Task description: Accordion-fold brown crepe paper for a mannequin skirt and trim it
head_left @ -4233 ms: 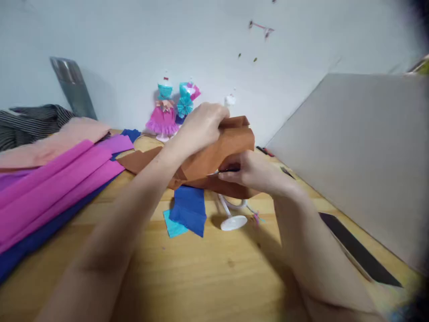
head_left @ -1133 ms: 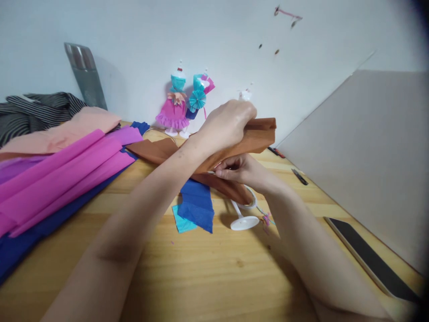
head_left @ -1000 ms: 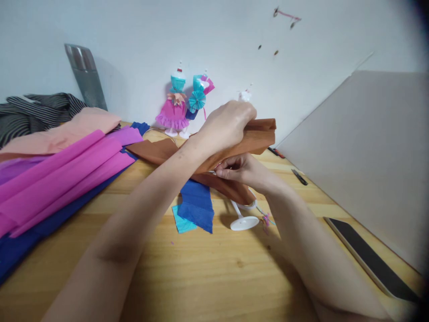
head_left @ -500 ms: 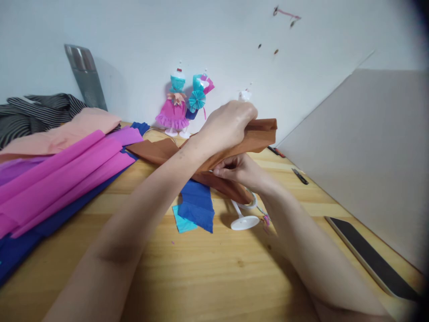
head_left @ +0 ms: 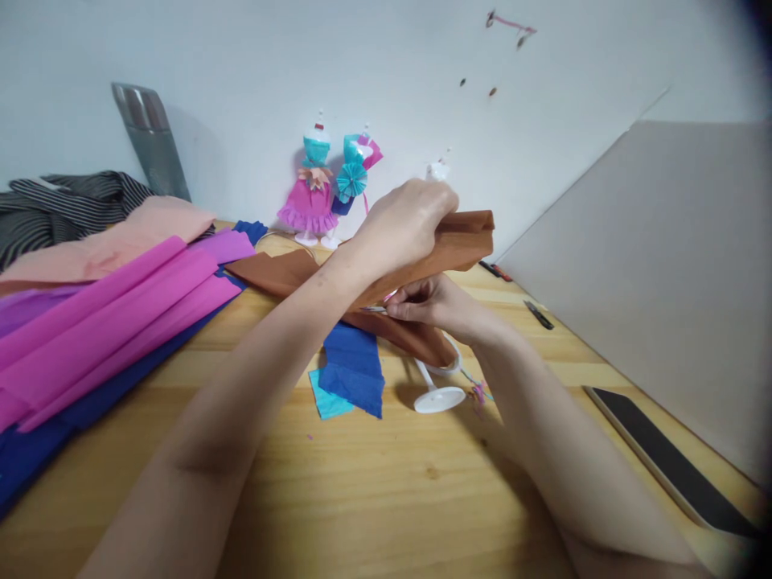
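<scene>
Brown crepe paper (head_left: pixel 464 241) is stretched in a long folded piece above the table. My left hand (head_left: pixel 413 213) is closed on its upper part, with the fingertips turned away from view. Below it, my right hand (head_left: pixel 431 301) is closed around small scissors (head_left: pixel 375 309). Only a silvery blade and a bit of pink show at its fingertips, against the cut gap between the upper and lower parts of the paper. Under the hands lie a dark blue paper piece (head_left: pixel 353 370) and a turquoise scrap (head_left: pixel 329 398). A white stand (head_left: pixel 439 400) pokes out beneath the brown paper.
Pink crepe paper (head_left: pixel 102 330) and other colours are piled left, near striped cloth (head_left: pixel 72 205) and a bottle (head_left: pixel 153 145). Two dressed mini mannequins (head_left: pixel 314 177) stand by the wall. A phone (head_left: pixel 663 458) and a cutter knife (head_left: pixel 538 315) lie right.
More of the silvery blade and a bit of pink now show at my right fingertips. My left hand keeps its hold on the brown paper. The whole view has shifted slightly.
</scene>
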`<control>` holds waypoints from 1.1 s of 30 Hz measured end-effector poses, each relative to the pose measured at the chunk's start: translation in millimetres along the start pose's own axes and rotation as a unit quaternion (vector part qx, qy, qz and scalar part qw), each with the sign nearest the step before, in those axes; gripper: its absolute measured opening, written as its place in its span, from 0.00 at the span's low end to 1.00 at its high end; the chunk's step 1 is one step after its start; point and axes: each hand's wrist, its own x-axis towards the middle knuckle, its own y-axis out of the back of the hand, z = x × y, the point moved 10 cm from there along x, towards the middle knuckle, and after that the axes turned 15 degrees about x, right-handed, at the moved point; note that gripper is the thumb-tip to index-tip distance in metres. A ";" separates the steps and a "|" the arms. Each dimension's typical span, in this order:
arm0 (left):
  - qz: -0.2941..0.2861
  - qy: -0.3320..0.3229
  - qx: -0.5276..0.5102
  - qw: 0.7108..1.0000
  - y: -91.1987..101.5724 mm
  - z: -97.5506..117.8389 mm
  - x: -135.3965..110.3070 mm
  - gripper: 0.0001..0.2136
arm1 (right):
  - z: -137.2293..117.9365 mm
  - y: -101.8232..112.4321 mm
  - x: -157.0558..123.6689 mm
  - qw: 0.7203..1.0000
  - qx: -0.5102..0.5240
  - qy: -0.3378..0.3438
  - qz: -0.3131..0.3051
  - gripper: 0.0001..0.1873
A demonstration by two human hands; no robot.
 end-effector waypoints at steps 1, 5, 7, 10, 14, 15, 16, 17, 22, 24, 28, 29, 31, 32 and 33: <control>0.005 0.001 -0.002 1.000 0.4 -0.4 0.0 0.12 | -0.3 1.4 -0.2 1.000 -0.001 -0.001 0.001 0.09; 0.012 0.011 -0.014 1.000 1.5 -2.0 -0.8 0.12 | 0.2 0.1 -0.3 1.000 -0.009 0.002 -0.003 0.09; 0.010 0.012 -0.008 1.000 2.0 -1.6 -1.2 0.12 | 0.9 -3.5 0.4 1.000 -0.018 0.012 0.000 0.09; 0.004 0.000 0.009 1.000 2.9 1.9 -1.4 0.13 | 4.2 -8.7 2.0 0.999 -0.048 0.016 0.015 0.10; -0.003 -0.007 0.009 1.000 2.6 4.2 -1.3 0.14 | 8.1 -10.0 4.3 0.997 -0.067 0.012 0.029 0.11; -0.004 -0.007 0.007 1.000 2.2 4.1 -1.3 0.14 | 7.9 -9.5 4.6 0.998 -0.058 0.014 0.027 0.11; -0.005 -0.007 0.005 1.000 1.8 4.0 -1.2 0.14 | 7.6 -8.8 4.9 0.999 -0.045 0.016 0.023 0.11; -0.004 -0.007 0.003 1.000 1.6 4.0 -1.2 0.13 | 7.5 -8.2 5.1 0.999 -0.029 0.016 0.018 0.12; 0.012 -0.014 -0.005 1.000 4.4 4.7 -1.8 0.13 | 10.1 -4.4 6.7 1.000 0.021 0.007 0.016 0.13; 0.017 -0.017 -0.009 1.000 6.4 5.8 -2.4 0.12 | 14.4 -5.7 8.7 1.000 0.012 0.002 0.021 0.13; 0.012 -0.015 -0.015 1.000 7.3 6.4 -2.8 0.11 | 23.5 -7.6 13.7 0.999 0.006 -0.008 0.047 0.11; 0.011 -0.012 -0.014 1.000 7.0 6.1 -2.7 0.11 | 24.4 -8.1 14.8 0.999 0.007 -0.006 0.052 0.11; 0.009 -0.008 -0.008 1.000 5.6 5.4 -1.9 0.11 | 25.5 -9.8 16.5 0.999 0.007 -0.003 0.054 0.11; 0.006 -0.006 -0.004 1.000 4.4 4.9 -1.5 0.11 | 25.8 -10.5 17.1 0.999 0.007 -0.001 0.054 0.11; 0.002 -0.005 0.000 1.000 2.8 4.4 -1.0 0.12 | 25.7 -10.8 17.4 0.998 0.007 0.000 0.056 0.11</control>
